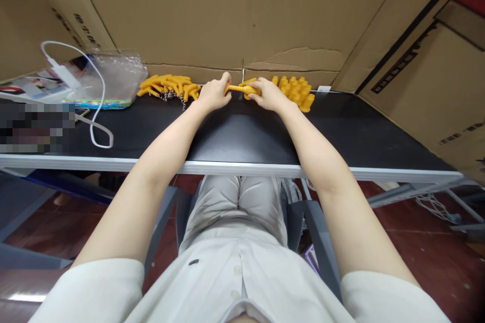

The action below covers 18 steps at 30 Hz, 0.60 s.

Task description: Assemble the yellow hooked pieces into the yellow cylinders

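Observation:
Both of my hands meet over the far part of the black table. A thin yellow ribbed piece (237,88) spans the gap between them, lying roughly level. My left hand (214,95) is closed on its left end, and my right hand (267,95) pinches its wider right end. Fingers hide both ends in part. Left of my left hand lies a heap of yellow branched pieces (166,82), with silvery coiled chains or springs (170,95) among them. Beside my right hand, several yellow knobbed cylinders (297,90) stand upright in a cluster.
Cardboard walls (242,15) close off the table's (348,131) back and sides. At the left are a clear plastic bag (113,78), a white cable (103,91) and a blurred-out item (34,128). A small white piece (324,89) lies by the back wall.

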{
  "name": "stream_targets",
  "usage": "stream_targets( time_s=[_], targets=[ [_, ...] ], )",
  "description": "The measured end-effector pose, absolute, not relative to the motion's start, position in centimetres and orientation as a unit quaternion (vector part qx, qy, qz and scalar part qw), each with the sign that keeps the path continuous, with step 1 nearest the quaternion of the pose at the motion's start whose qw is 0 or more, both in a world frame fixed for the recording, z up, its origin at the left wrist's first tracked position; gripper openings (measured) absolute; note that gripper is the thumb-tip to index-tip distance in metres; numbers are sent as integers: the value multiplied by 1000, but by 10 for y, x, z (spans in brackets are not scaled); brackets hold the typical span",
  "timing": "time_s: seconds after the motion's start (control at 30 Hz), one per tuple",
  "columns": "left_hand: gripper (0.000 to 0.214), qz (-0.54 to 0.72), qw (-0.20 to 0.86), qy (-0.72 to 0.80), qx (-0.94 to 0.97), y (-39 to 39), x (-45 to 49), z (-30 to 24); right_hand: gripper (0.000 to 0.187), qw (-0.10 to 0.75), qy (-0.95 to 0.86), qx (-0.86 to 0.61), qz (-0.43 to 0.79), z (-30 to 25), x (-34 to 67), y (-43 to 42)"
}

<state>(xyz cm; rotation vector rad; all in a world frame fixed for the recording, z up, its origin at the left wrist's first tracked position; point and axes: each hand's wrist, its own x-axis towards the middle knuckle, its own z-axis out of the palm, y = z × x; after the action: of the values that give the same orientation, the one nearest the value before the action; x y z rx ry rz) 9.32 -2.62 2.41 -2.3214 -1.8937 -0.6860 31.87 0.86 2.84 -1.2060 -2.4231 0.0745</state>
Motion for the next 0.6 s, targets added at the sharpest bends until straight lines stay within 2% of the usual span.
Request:
stream_targets(
  time_s=[0.27, 0.43, 0.6],
  targets=[
    [64, -193, 37, -635, -747, -31, 94, 30, 50, 222, -876, -428, 37, 27, 320, 11],
    [68, -201, 45, -632, -747, -27, 92, 29, 58, 245, -865, -435, 45, 26, 320, 16],
    [68, -196, 29, -645, -738, -23, 86, 26, 67, 281, -845, -432, 142, 28, 325, 21]
  ],
)
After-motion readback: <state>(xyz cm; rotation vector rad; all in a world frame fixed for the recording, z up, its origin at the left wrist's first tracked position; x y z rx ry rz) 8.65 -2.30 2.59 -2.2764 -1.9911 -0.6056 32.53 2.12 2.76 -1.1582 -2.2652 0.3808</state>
